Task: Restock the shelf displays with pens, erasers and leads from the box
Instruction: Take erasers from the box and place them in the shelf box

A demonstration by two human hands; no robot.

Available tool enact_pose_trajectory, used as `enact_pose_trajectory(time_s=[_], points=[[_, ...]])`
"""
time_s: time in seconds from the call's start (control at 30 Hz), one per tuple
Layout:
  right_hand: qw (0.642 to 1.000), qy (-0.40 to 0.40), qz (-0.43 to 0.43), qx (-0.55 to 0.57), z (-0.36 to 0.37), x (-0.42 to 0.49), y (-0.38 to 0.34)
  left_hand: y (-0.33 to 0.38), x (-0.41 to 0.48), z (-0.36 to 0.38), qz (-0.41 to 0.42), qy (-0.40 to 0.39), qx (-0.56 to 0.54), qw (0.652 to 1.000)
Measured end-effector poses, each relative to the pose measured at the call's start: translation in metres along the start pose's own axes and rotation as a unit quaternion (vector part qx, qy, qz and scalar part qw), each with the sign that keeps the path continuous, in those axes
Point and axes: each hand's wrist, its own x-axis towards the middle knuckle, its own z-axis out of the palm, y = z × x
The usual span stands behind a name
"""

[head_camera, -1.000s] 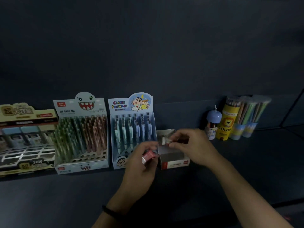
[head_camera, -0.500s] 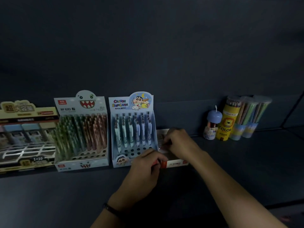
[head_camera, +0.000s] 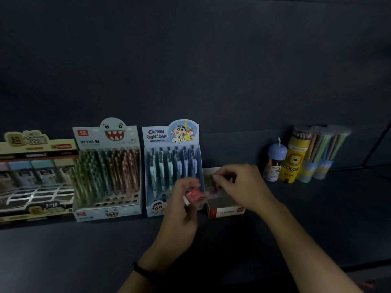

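Since half a second ago the left hand (head_camera: 179,212) has pulled back a little from the front corner of the small box (head_camera: 227,211), and the red packet (head_camera: 193,195) in it now shows. The right hand (head_camera: 243,187) has lifted slightly out of the box.

Left hand: fingers curled round the red packet, which it grips at the fingertips with the thumb on top. What the packet holds is too blurred to tell. A dark wristband (head_camera: 141,269) sits on the left wrist.

Right hand: thumb and forefinger pinch a small item (head_camera: 212,180), motion-blurred and pale, kind unclear. The item sits at the fingertips, just above the box's back left part and near the red packet.

The small box lies on the shelf (head_camera: 317,218) directly under the right hand, open on top, with a red and white front. Its contents are hidden by the hand and the blur.

Just beyond the left hand's fingers stands the Crayon Shin-chan pen display (head_camera: 171,136), with pens upright in its rows. The monster-face pen display (head_camera: 105,140) is further to the left, then a wide flat display (head_camera: 31,149) at the far left.

Past the right hand's knuckles, at the back, stand a blue-capped tube (head_camera: 275,157), a yellow lion tube (head_camera: 293,163) and clear pencil tubes (head_camera: 323,149), close together.
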Motion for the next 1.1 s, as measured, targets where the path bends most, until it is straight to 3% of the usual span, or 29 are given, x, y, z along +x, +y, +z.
enact_pose_trajectory(time_s=[0.17, 0.37, 0.57, 0.7, 0.83, 0.97, 1.1], points=[[0.990, -0.013, -0.007, 0.139, -0.008, -0.028, -0.017, 0.011, 0.000, 0.001, -0.050, 0.024, -0.120, 0.991], [0.986, 0.010, -0.114, 0.123, 0.003, -0.042, -0.021, 0.016, 0.003, 0.006, -0.100, 0.094, -0.191, 0.972], [0.978, 0.038, -0.187, 0.085, 0.015, -0.042, -0.014, 0.009, 0.002, 0.009, -0.119, 0.053, -0.161, 0.978], [0.984, 0.053, -0.156, 0.068, 0.002, -0.041, -0.007, 0.006, -0.001, 0.005, -0.016, 0.017, 0.023, 0.999], [0.997, 0.060, -0.054, -0.017, -0.021, -0.025, 0.014, -0.001, 0.000, 0.003, 0.083, -0.006, 0.240, 0.967], [0.995, -0.023, 0.009, -0.096, -0.029, -0.001, 0.031, -0.010, 0.000, 0.004, 0.109, -0.085, 0.312, 0.940], [0.983, -0.093, 0.012, -0.157, -0.020, 0.012, 0.032, -0.015, 0.001, 0.006, 0.105, -0.090, 0.319, 0.937]])
